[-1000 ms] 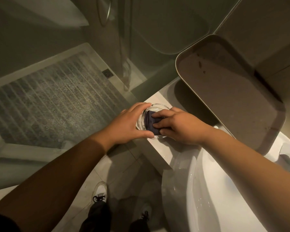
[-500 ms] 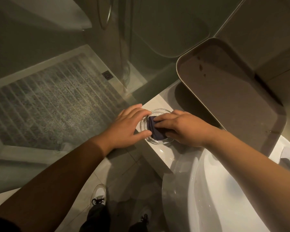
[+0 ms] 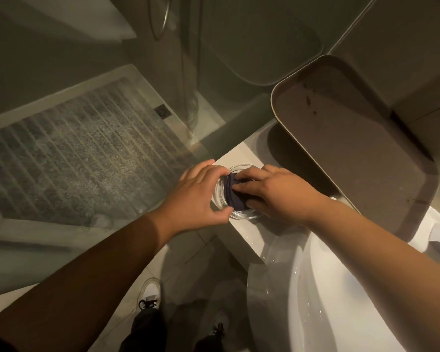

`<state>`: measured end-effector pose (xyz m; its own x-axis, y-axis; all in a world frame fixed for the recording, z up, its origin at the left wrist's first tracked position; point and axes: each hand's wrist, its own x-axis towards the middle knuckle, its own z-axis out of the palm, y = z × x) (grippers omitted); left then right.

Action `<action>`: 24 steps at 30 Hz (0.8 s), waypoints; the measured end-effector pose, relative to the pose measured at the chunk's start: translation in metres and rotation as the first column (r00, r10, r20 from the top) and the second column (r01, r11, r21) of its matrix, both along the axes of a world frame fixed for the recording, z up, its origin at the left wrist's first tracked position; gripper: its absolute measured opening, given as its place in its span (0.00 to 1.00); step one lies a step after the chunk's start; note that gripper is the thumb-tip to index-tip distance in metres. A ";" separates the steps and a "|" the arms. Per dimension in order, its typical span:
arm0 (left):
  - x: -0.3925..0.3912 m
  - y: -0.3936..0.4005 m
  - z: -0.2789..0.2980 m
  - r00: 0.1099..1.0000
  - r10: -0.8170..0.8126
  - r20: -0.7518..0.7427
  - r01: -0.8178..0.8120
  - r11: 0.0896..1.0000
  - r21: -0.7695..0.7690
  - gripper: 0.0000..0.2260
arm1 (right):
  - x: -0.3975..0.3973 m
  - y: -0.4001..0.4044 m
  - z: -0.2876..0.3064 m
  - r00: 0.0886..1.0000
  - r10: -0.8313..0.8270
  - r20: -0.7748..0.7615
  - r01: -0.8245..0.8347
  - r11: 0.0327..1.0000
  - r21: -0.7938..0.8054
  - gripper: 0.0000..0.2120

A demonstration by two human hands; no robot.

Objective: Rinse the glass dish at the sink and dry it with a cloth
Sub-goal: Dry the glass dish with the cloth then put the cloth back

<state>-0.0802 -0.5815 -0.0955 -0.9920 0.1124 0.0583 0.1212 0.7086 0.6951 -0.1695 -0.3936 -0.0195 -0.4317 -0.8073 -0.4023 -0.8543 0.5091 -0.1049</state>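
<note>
A small round clear glass dish rests on the white counter ledge left of the sink. My left hand grips the dish's left rim with thumb and fingers. A dark purple cloth lies bunched inside the dish, and my right hand presses down on it with the fingers. Much of the dish is hidden under both hands.
The white sink basin curves at the lower right, wet along its rim. A large brown tray leans behind the dish. A glass shower screen and floor drain lie to the left. My shoes stand on the tiled floor below.
The dish has come down from being held slightly raised to resting on the ledge. The cloth has shifted inside it under my right fingers.
</note>
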 end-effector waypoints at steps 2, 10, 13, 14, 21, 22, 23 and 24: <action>-0.001 0.001 -0.001 1.000 0.007 -0.014 -0.007 1.000 -0.019 0.31 | 0.005 0.000 0.001 0.999 -0.033 -0.042 0.033 0.999 0.002 0.20; -0.005 0.003 -0.005 0.999 0.001 -0.038 -0.002 1.000 -0.011 0.32 | 0.016 -0.019 0.003 0.996 -0.005 -0.085 0.009 0.999 0.040 0.15; -0.005 0.003 -0.004 0.999 0.004 -0.054 -0.005 1.000 -0.013 0.32 | 0.014 -0.030 0.001 0.978 -0.111 -0.175 0.115 0.993 0.011 0.15; -0.005 0.004 -0.004 0.998 0.011 -0.059 -0.012 1.000 -0.017 0.32 | 0.013 -0.030 0.001 0.970 -0.140 -0.200 0.147 0.989 0.022 0.14; -0.004 0.007 -0.008 0.998 0.014 -0.053 -0.017 0.998 -0.056 0.32 | 0.018 -0.007 0.006 0.979 -0.062 -0.193 0.089 0.987 0.135 0.08; -0.004 0.007 -0.008 0.999 0.010 -0.053 -0.013 0.999 -0.052 0.32 | 0.019 -0.007 0.005 0.985 -0.045 -0.167 0.063 0.993 0.103 0.07; -0.004 0.007 -0.007 0.999 0.008 -0.053 -0.011 0.999 -0.043 0.32 | 0.020 -0.009 0.003 0.989 -0.029 -0.143 0.039 0.997 0.067 0.07; -0.004 0.007 -0.007 0.999 0.006 -0.050 -0.008 0.999 -0.031 0.32 | 0.021 -0.013 0.001 0.991 -0.018 -0.129 0.022 0.999 0.030 0.07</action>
<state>-0.0844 -0.5749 -0.1020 -0.9886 0.1081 0.1047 0.1505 0.7310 0.6656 -0.1490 -0.4064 -0.0188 -0.4976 -0.7857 -0.3675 -0.8491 0.5277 0.0214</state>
